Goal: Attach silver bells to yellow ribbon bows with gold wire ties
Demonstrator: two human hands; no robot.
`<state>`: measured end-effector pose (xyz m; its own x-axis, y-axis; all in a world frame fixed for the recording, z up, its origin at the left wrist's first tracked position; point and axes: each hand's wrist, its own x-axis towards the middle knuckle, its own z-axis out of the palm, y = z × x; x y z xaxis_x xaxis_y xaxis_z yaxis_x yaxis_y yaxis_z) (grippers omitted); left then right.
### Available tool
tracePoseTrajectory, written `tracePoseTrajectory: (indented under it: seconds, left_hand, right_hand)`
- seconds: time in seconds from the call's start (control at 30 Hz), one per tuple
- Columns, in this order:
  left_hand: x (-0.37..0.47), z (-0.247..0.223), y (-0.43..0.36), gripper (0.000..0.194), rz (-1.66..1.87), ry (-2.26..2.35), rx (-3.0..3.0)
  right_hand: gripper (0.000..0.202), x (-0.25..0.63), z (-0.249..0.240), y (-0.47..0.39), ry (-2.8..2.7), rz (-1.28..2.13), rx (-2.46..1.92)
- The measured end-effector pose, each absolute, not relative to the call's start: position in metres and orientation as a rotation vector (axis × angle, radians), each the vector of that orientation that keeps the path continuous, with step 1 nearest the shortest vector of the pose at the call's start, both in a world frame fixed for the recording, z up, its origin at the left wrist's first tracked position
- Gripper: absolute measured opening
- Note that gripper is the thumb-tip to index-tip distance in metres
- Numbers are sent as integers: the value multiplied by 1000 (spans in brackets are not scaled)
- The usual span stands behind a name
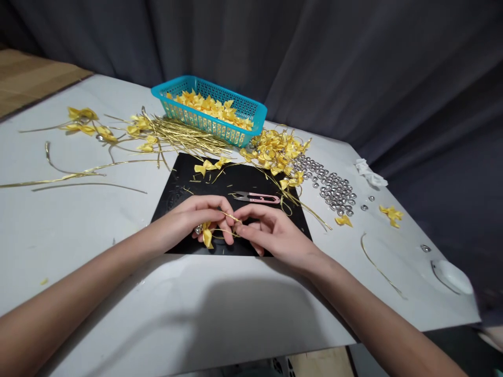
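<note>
Both my hands meet over the black mat, pinching a thin gold cord [230,215] between thumbs and fingers. My left hand [196,217] grips one stretch of it, and my right hand [271,228] holds it near the fingertips. From the cord hangs a yellow ribbon bow [207,236] with a silvery bead [198,229], just under my left fingers. Part of the cord loops below my hands. Pink-handled thread snips [257,198] lie on the black mat [173,193], just beyond my fingers.
A blue basket [257,118] of yellow bows stands at the back. Gold cords [184,135] are bundled before it. Beaded bows [275,149] are piled to its right, beside many silvery beads [338,192]. A white object [451,276] sits near the right edge.
</note>
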<state>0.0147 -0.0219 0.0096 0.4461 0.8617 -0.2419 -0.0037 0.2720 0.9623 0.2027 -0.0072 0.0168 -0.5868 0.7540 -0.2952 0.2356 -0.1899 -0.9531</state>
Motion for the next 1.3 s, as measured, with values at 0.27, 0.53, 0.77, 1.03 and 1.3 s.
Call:
tracePoseTrajectory:
  seconds: [0.27, 0.53, 0.77, 1.03, 1.3]
  left_hand:
    - [15, 9, -24, 16, 657, 914, 1179]
    - [15, 9, -22, 16, 686, 963, 1189]
    - [15, 6, -21, 17, 729, 941, 1143]
    - [12, 4, -21, 15, 740, 953, 1204]
    - [15, 6, -21, 13, 564, 1161, 1441]
  right_hand:
    - [26, 206, 13, -5, -1713, 1810, -1007]
    - [18, 201, 15, -12, -1910, 1577, -1060]
    - [9, 215, 25, -2, -2330, 969, -949]
    - [12, 223, 30, 5, -2389, 1015, -1085]
    - [20, 233, 45, 8, -2736, 798, -1080]
